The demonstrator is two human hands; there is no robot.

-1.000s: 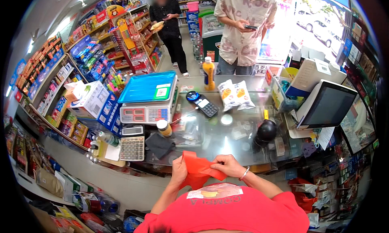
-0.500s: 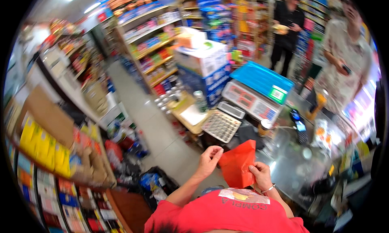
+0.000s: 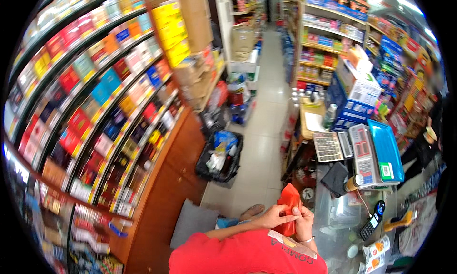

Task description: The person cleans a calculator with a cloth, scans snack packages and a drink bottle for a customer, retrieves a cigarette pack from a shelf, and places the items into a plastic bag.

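The view has swung left toward the shelves, and the left hand, which was off the bag half a second ago, is back at it, so 2 hands now work there together. Its fingers reach across with their tips close together; whether they pinch the plastic, I cannot tell. The red plastic bag sits crumpled in front of the chest, just beside the counter's edge; whether its mouth is open does not show. The right hand holds it in a narrow grip, thumb uppermost.

On the glass counter, left to right, are a calculator, a dark cloth, a brown jar, a scale with a blue tray, a black card terminal and white packets.

Around it, from the left, are racks of small coloured boxes, a grey cushion, a black-lined bin, a tiled aisle and stacked cartons.
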